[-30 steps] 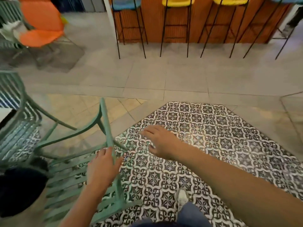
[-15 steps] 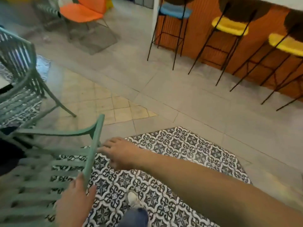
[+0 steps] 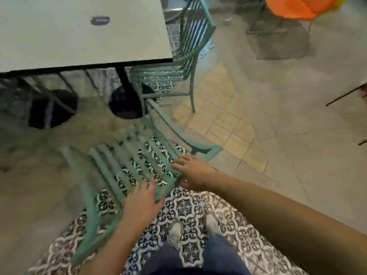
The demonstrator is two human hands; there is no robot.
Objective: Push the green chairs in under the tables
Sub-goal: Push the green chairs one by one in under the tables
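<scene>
A: State of the hands?
B: Left hand (image 3: pixel 142 203) and right hand (image 3: pixel 191 171) both grip the top rail of the near green chair (image 3: pixel 127 165).
A: Chair position?
B: On the patterned floor (image 3: pixel 190 207), seat outside the white tabletop (image 3: pixel 83 36). A second green chair (image 3: pixel 184 56) stands at the tabletop's right edge.

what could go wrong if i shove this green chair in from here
1. The near green chair sits angled to the white table, so a straight push may drive it into the black table base.
2. Its front corner is already close to the second green chair; the frames could catch.
3. The left hand and right hand both hold the top rail on one side, so the chair may swivel.
</scene>
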